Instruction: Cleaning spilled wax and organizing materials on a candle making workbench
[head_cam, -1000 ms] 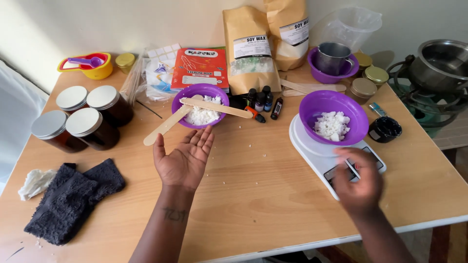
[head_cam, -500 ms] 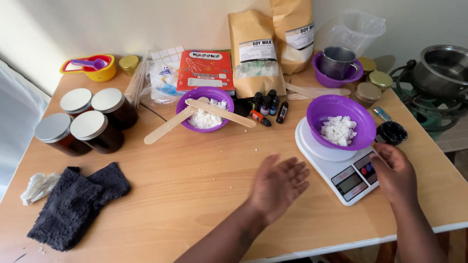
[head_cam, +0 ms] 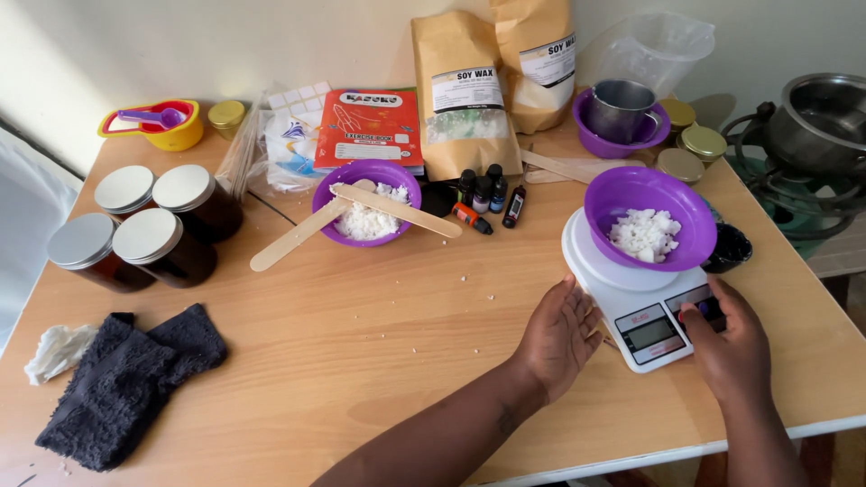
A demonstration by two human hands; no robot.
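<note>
The left hand [head_cam: 561,335] has crossed from mid-bench to the scale's [head_cam: 631,289] near-left edge, open, holding nothing; the right hand [head_cam: 732,347] now presses its buttons, the bowl [head_cam: 649,216] on top.

table [head_cam: 361,361]: light wood | on it: scale [head_cam: 631,298], dark cloth [head_cam: 126,383], four lidded jars [head_cam: 144,225], paper bags [head_cam: 469,99]

A home craft corner is shown, set up on a plain wooden table [head_cam: 361,361] against a pale wall. Candle-making supplies are spread over it: brown paper bags of wax [head_cam: 466,95], amber glass jars [head_cam: 144,225], small dropper bottles [head_cam: 487,194], a kitchen scale [head_cam: 645,311] and measuring spoons [head_cam: 153,122]. A gas burner [head_cam: 794,203] with a steel pot [head_cam: 825,117] is placed alongside.
</note>
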